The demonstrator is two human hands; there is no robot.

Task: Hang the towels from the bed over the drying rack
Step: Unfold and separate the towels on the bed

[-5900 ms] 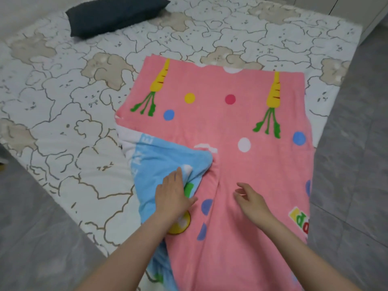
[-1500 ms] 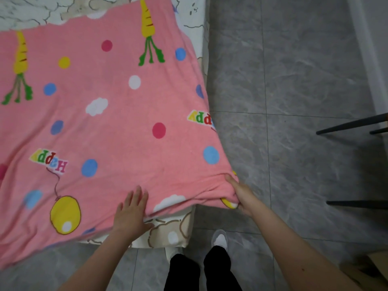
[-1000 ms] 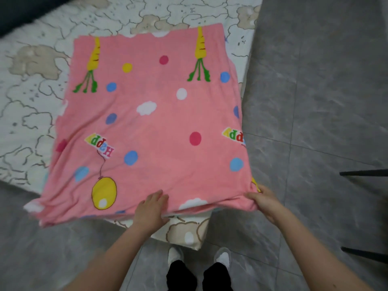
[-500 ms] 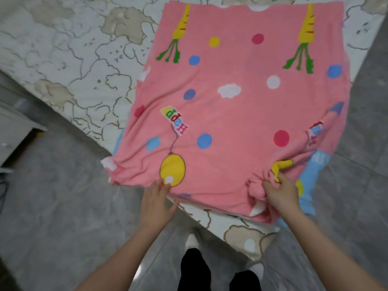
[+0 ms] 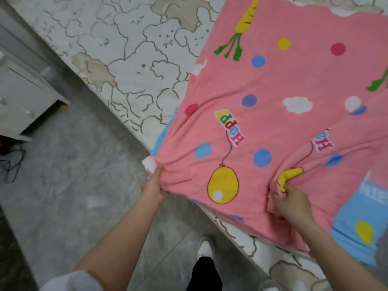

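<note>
Seen from above, the person's left hand (image 5: 154, 186), flat on the pink towel (image 5: 270, 122) half a second ago, now pinches its near left corner while the right hand (image 5: 292, 203) keeps its fingers bunched in the near edge, so the towel, on the bed (image 5: 134, 59) over a blue towel (image 5: 357, 225), looks ready to lift.

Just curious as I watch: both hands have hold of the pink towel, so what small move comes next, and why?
Probably lift it off the bed. The left hand pinches a corner of the pink towel, the right hand has a grip on its bunched near edge, and most still lies flat.
</note>
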